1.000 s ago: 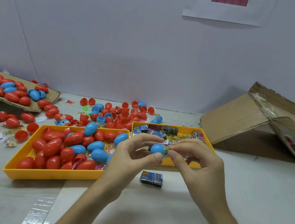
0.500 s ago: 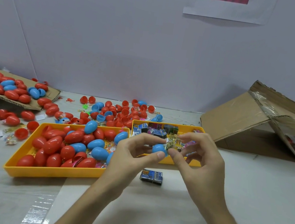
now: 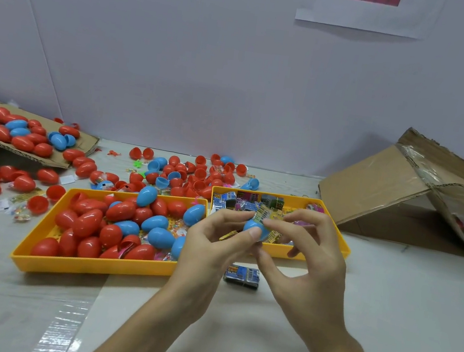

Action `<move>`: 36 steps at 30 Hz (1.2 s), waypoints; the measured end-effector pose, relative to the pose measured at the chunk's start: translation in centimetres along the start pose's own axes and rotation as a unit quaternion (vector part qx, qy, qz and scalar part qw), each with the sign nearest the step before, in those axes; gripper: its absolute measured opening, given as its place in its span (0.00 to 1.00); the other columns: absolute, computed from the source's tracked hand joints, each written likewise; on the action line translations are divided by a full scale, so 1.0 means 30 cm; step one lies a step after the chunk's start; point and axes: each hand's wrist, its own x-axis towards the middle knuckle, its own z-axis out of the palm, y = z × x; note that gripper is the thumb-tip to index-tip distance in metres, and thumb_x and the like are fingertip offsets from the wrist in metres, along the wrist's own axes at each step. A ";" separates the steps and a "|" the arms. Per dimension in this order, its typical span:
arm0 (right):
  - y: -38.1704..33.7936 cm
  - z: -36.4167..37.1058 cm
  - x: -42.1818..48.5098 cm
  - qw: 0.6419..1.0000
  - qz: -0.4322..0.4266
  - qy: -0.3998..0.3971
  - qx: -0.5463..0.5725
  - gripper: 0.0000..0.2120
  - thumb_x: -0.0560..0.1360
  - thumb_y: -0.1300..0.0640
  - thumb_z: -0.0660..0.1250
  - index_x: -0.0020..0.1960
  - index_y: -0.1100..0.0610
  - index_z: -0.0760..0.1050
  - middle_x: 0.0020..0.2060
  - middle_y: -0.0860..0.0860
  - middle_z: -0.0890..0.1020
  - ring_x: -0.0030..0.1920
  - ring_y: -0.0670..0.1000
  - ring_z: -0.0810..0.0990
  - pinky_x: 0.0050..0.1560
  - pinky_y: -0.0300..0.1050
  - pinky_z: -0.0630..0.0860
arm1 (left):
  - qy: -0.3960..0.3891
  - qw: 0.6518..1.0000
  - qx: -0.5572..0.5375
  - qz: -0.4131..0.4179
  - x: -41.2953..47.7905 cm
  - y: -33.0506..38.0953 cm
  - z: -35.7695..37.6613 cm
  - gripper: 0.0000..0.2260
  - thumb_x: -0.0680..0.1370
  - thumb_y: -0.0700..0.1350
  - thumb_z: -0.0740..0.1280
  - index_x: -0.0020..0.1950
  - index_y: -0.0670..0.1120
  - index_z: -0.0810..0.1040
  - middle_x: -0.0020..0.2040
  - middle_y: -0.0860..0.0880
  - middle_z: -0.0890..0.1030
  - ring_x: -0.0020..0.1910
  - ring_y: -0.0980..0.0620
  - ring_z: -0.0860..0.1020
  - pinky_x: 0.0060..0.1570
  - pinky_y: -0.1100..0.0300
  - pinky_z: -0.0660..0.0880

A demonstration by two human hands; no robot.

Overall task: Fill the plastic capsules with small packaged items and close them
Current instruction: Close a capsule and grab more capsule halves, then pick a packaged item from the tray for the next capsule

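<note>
Blue capsule [image 3: 254, 227]: I see it held up in front of the near edge of the right tray, between both hands and off the table. It is smooth, glossy, rounded plastic; I cannot tell whether it is one half or a whole shell.
Left hand [image 3: 215, 245]: grasping the capsule, with the thumb pad flat across its near face and the curled forefinger arched over the top.
Yellow packet [image 3: 261, 216]: a crinkled, shiny printed wrapper that sticks up out of the capsule's top, just beside the left forefinger tip.
Right hand [image 3: 310, 264]: the forefinger tip rests on the packet where it meets the capsule and the thumb curls in from below, so I read a pinch on the packet. The other fingers are loosely fanned behind.
Left tray [image 3: 92, 269]: shallow yellow plastic rectangle, heaped with glossy red and blue egg-shaped capsules.
Right tray [image 3: 344, 247]: the same yellow plastic, holding small foil-like packets in blue, black, pink and yellow.
Blue packet [image 3: 242, 275]: a flat printed wrapper lying on the table below the hands, touching neither of them.
Loose capsules [image 3: 195, 176]: red and blue shells and open halves scattered behind the trays.
Cardboard flap [image 3: 57, 161]: corrugated brown, with more capsules lying on it.
Cardboard box [image 3: 371, 195]: torn, taped and lying tipped at the far right.
Table [image 3: 386, 302]: pale and matte.
</note>
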 end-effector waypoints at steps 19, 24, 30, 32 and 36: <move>-0.028 0.013 -0.011 0.997 -0.010 0.067 -0.035 0.18 0.70 0.61 0.78 0.59 0.60 0.81 0.52 0.50 0.82 0.54 0.40 0.78 0.59 0.29 0.72 | -0.015 0.983 -0.164 -0.079 -0.011 -0.008 0.017 0.21 0.68 0.42 0.75 0.59 0.39 0.78 0.55 0.38 0.85 0.54 0.45 0.85 0.46 0.61 0.82; -0.019 0.017 -0.016 0.995 -0.028 0.086 -0.043 0.13 0.70 0.63 0.77 0.55 0.63 0.84 0.49 0.52 0.82 0.52 0.45 0.80 0.59 0.31 0.73 | -0.039 0.979 -0.179 -0.085 -0.015 -0.004 0.015 0.19 0.70 0.42 0.74 0.59 0.40 0.76 0.55 0.38 0.85 0.53 0.44 0.85 0.48 0.58 0.82; -0.017 0.019 -0.016 0.996 -0.016 0.081 -0.028 0.16 0.72 0.61 0.75 0.59 0.60 0.82 0.52 0.50 0.83 0.55 0.42 0.80 0.60 0.31 0.72 | -0.047 0.978 -0.182 -0.090 -0.017 -0.004 0.019 0.25 0.73 0.42 0.72 0.67 0.35 0.71 0.62 0.33 0.80 0.59 0.41 0.83 0.51 0.57 0.82; -0.018 0.020 -0.015 0.996 -0.013 0.083 -0.022 0.16 0.72 0.60 0.75 0.59 0.59 0.82 0.52 0.49 0.83 0.56 0.43 0.81 0.60 0.32 0.72 | -0.053 0.979 -0.174 -0.090 -0.018 -0.006 0.019 0.27 0.74 0.43 0.71 0.69 0.33 0.70 0.63 0.34 0.80 0.60 0.41 0.82 0.52 0.56 0.82; -0.011 0.018 -0.015 0.995 -0.021 0.093 -0.026 0.11 0.73 0.60 0.74 0.55 0.61 0.84 0.50 0.49 0.83 0.52 0.45 0.82 0.58 0.33 0.74 | -0.070 0.980 -0.163 -0.091 -0.018 -0.012 0.018 0.24 0.77 0.43 0.69 0.69 0.34 0.69 0.64 0.35 0.80 0.60 0.41 0.82 0.53 0.55 0.82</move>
